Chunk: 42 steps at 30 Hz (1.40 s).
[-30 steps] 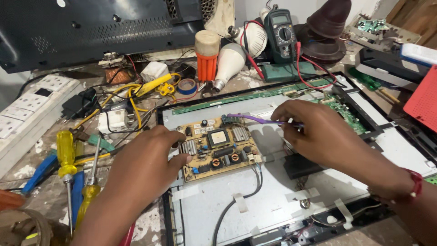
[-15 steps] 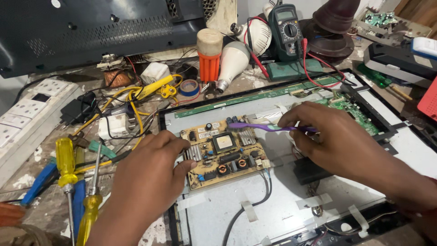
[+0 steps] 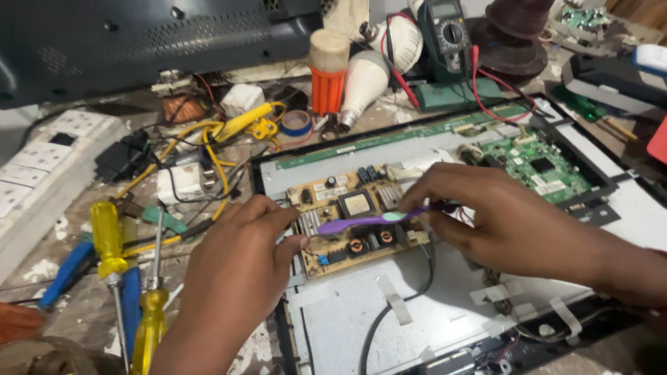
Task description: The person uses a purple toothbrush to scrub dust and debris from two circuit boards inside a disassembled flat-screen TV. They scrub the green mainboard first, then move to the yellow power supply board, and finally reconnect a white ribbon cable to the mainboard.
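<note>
A tan power circuit board (image 3: 351, 219) lies on the white metal back panel (image 3: 361, 312) of an opened flat screen. My left hand (image 3: 240, 257) rests at the board's left edge, fingertips touching it. My right hand (image 3: 486, 219) grips a purple toothbrush (image 3: 365, 221) by its handle; the brush lies across the middle of the board with its head pointing left. A green main board (image 3: 538, 163) sits on the panel's far right.
Two yellow-handled screwdrivers (image 3: 111, 250) and blue-handled pliers (image 3: 66, 274) lie at the left. A multimeter (image 3: 450, 31), a white bulb (image 3: 365, 83), an orange-and-cream cylinder (image 3: 328, 73), blue tape (image 3: 300, 123), yellow wires (image 3: 215, 149) and a white power strip (image 3: 42, 167) crowd the back.
My right hand has drawn the toothbrush down from the board's upper edge to its middle. My left hand has stayed at the board's left edge. The view has shifted slightly.
</note>
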Tool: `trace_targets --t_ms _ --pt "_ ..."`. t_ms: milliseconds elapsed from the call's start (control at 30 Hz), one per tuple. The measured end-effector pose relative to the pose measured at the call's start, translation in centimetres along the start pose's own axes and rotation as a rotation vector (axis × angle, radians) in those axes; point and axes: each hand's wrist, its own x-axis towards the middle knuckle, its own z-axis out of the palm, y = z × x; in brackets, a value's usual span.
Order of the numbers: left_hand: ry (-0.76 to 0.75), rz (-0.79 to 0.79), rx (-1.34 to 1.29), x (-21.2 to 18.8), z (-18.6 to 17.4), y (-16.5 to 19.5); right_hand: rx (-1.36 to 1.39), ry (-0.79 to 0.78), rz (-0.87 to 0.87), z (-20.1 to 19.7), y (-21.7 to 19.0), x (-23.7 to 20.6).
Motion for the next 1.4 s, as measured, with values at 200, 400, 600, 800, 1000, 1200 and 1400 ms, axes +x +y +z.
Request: trace_targets --t_ms 200,400,600,800,1000,1200,1400 --pt "-0.006 -0.035 -0.032 -0.2 0.2 -0.4 -0.129 -0.049 -0.037 1.0 -1.4 1.9" --pt "-0.060 -0.027 0.004 0.0 0.1 -0.9 -0.075 -0.058 -0.061 1.2 -1.9 2.2" --pt "-0.089 -0.128 0.011 -0.1 0.1 -0.9 -0.092 -0.028 -0.013 1.4 -1.7 2.2" --pt "-0.132 -0.157 0.028 -0.1 0.1 -1.1 -0.078 -0.022 -0.061 1.3 -1.6 2.2" --pt "-0.101 -0.126 -0.004 -0.2 0.4 -1.5 -0.069 -0.003 -0.128 1.3 -1.8 2.0" --pt "-0.128 -0.144 0.027 -0.1 0.3 -1.5 -0.080 0.019 -0.075 1.3 -1.8 2.2" --pt "-0.142 -0.192 0.050 -0.1 0.4 -1.3 -0.052 -0.054 -0.093 1.3 -1.9 2.0"
